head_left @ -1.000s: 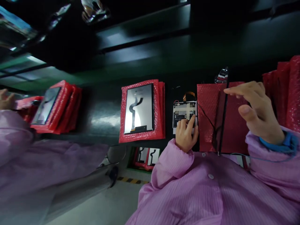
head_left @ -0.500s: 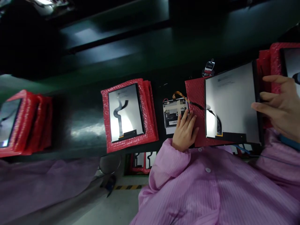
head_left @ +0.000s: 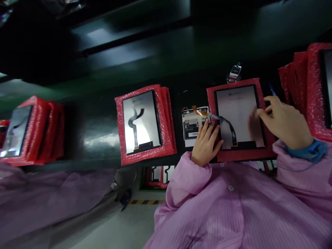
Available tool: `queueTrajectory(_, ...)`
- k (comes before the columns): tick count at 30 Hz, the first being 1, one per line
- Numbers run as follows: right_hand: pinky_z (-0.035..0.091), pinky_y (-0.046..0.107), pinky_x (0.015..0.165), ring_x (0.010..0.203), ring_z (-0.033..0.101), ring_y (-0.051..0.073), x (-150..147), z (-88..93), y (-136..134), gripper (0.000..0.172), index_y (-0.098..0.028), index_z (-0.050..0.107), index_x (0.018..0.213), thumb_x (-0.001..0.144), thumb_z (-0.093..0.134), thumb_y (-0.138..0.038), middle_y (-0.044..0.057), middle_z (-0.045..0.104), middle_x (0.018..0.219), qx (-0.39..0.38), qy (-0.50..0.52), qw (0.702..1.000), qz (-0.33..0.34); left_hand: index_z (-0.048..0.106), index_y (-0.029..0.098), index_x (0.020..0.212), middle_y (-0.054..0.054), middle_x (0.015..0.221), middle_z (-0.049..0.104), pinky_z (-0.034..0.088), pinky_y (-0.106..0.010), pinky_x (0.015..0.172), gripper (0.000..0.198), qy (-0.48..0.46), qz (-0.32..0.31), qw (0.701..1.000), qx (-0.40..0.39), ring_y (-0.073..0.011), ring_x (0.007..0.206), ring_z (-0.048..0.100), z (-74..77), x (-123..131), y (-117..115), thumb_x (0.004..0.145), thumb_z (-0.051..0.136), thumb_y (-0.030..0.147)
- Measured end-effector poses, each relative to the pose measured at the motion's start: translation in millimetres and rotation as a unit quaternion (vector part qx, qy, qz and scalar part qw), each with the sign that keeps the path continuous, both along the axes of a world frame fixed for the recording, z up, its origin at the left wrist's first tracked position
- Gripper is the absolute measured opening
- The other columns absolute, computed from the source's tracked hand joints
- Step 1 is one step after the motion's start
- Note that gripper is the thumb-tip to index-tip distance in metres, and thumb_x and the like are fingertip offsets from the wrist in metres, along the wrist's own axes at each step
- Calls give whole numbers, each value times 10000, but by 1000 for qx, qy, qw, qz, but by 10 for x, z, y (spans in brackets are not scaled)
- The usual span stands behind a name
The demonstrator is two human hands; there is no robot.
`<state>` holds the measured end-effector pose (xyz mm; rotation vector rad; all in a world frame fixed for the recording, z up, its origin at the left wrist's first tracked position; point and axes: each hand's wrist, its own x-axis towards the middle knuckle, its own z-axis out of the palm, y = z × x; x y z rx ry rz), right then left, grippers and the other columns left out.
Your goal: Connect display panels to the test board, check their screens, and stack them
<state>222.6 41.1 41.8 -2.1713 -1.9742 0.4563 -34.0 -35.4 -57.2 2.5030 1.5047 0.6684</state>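
Red bubble mat (head_left: 241, 155): 12 o'clock, under 1 display panel (head_left: 238, 114).
Left hand (head_left: 206, 145): open, empty (resting at the mat's edge).
Right hand (head_left: 285, 121): half open, empty, over the panel's edge.

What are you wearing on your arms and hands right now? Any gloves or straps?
The left hand and right hand are bare, without gloves. The sleeves of the finely striped pink smock cover both arms, and its front has a white snap. A blue wrist strap circles the right wrist, with a thin blue cord trailing from it.
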Motion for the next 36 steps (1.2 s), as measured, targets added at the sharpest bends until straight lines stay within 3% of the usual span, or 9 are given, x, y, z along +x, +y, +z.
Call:
queueTrajectory(2,534,578,918,1177,609,418,-195,21,55,434,-115,638,1306,951,551,-348,235,672,1223,86,-55,992,70,519,119,1485,-214,1550,545,375,-615,1250,520,4,2,1000,21,-362,1576,345,6,11,5,1045,521,396)
queueTrajectory(4,508,574,1012,1205,603,375,-410,-45,176,376,-130,694,1218,975,512,-351,188,684,1228,128,27,970,205,585,108,1409,-222,1499,589,431,-597,1212,469,1,-4,998,58,-367,1515,446,62,9,6,1038,543,392)
queueTrajectory(6,497,507,1063,1120,647,276,-594,-163,312,347,-185,726,1099,1015,461,-393,109,720,1140,94,154,924,338,671,146,1258,-169,1335,706,518,-519,1136,308,-15,-20,995,95,-311,1333,625,183,-19,15,1036,555,324)
queueTrajectory(8,519,435,1023,1044,667,216,-709,-277,404,337,-209,720,1020,1020,465,-428,73,728,1097,29,247,883,397,701,196,1095,-77,1073,780,589,-398,991,166,-56,-28,990,127,-217,1047,720,351,-78,60,1026,552,224)
queueTrajectory(10,527,398,985,1049,668,202,-752,-349,428,303,-206,703,1005,995,508,-438,73,721,1134,-9,299,864,405,684,212,1026,-29,911,765,582,-336,864,149,-105,-7,980,168,-174,874,696,509,-155,166,1004,548,157)
queueTrajectory(13,511,390,984,1063,662,205,-737,-369,384,261,-196,686,1002,958,539,-408,76,709,1137,-23,339,851,400,677,190,1098,-75,1016,760,548,-395,923,181,-106,32,971,213,-216,975,673,601,-253,433,999,525,195)
queueTrajectory(18,481,370,917,952,631,198,-734,-341,317,153,-182,623,843,903,547,-301,71,692,1000,-21,306,872,381,673,213,932,-55,998,730,440,-496,1153,246,-54,-37,991,115,-228,1064,641,398,-286,758,1004,439,242)
queueTrajectory(26,433,372,839,864,562,198,-859,-390,235,152,-197,520,788,930,470,-223,60,631,861,24,216,899,381,644,222,870,-30,900,665,373,-593,1212,205,-86,-50,993,63,-234,1036,630,279,-270,726,971,467,246)
queueTrajectory(36,431,370,778,813,563,189,-823,-443,277,236,-207,542,782,1004,505,-277,36,620,805,62,204,887,411,646,226,852,-21,899,655,377,-629,1214,184,-76,-49,994,59,-243,1068,633,267,-267,746,969,504,236)
